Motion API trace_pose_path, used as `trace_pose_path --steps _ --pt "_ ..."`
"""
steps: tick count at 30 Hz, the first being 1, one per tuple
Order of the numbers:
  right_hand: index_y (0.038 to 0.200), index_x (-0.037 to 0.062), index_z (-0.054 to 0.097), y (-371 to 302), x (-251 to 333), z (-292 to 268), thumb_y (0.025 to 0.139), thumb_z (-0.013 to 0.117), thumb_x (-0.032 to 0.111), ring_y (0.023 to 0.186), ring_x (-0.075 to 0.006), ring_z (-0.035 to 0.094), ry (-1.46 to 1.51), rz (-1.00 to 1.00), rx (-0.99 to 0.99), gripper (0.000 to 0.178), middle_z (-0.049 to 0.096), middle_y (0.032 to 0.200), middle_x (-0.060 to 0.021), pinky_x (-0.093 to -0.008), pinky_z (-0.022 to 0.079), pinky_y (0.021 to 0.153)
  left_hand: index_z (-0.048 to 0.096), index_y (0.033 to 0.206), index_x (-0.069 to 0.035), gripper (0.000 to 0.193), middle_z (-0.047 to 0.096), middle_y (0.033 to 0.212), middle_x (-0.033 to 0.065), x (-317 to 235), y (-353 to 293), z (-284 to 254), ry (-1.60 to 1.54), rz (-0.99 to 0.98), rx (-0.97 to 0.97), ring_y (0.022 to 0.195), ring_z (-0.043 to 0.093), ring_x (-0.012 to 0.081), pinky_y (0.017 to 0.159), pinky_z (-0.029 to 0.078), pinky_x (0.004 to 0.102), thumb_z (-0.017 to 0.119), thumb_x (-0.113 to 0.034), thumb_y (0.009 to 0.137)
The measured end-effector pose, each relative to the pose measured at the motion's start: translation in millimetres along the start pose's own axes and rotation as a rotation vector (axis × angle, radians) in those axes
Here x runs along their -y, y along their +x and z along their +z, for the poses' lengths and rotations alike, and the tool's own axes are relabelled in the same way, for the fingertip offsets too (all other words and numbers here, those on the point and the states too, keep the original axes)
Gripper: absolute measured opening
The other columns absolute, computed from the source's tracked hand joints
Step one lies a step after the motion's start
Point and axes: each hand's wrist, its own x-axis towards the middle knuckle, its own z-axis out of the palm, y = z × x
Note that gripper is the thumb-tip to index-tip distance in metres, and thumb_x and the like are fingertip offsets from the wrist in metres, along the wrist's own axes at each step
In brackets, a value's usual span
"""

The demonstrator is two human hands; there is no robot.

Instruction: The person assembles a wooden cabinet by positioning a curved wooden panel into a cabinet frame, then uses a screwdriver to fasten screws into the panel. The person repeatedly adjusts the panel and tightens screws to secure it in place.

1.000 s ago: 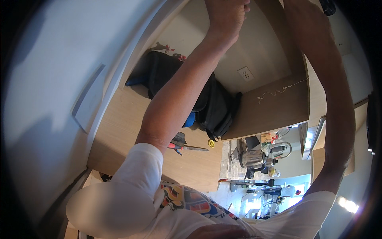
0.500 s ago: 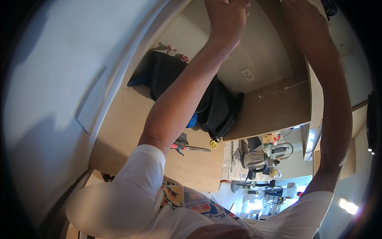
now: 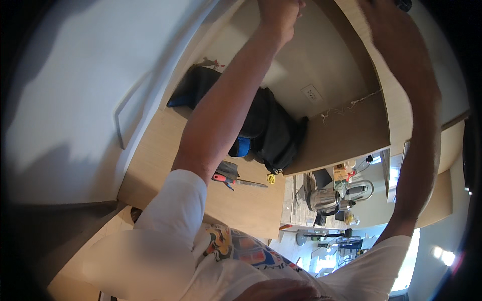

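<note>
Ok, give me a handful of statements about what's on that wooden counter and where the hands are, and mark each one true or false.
1. Both hands are raised toward the top of the picture. True: the left hand and the right hand are both up there, partly cut off.
2. A black bag lies on the wooden counter. True.
3. The wall socket is on the floor. False: it sits in the wall behind the bag.
4. The knife with the red handle is in the left hand. False: it lies on the counter.
5. The person's sleeves are black. False: the sleeve is white.
</note>
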Motion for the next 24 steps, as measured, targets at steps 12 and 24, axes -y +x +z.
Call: trace_pose_path --steps 12,24 --pt "0.129 0.0044 0.054 -120.3 -31.0 75.0 0.106 0.052 0.041 0.062 -0.0086 0.060 1.372 0.490 0.078 0.043 0.062 0.085 -0.0045 -0.0251 0.050 0.054 0.065 0.099 -0.007 0.024 0.065 0.089 0.0034 40.9 19.2 40.8 -0.253 0.021 0.181 0.079 0.062 0.0141 0.068 0.053 0.0314 0.061 -0.031 0.101" --pt "0.140 -0.0043 0.045 -111.8 -28.2 79.1 0.108 0.046 0.040 0.061 -0.0082 0.056 1.392 0.417 0.059 0.055 0.053 0.085 -0.0030 -0.0257 0.052 0.053 0.063 0.100 -0.012 0.014 0.064 0.085 -0.0011 66.4 27.9 50.8 -0.629 -0.032 0.206 0.075 0.059 0.0113 0.067 0.049 0.0296 0.068 -0.024 0.098"
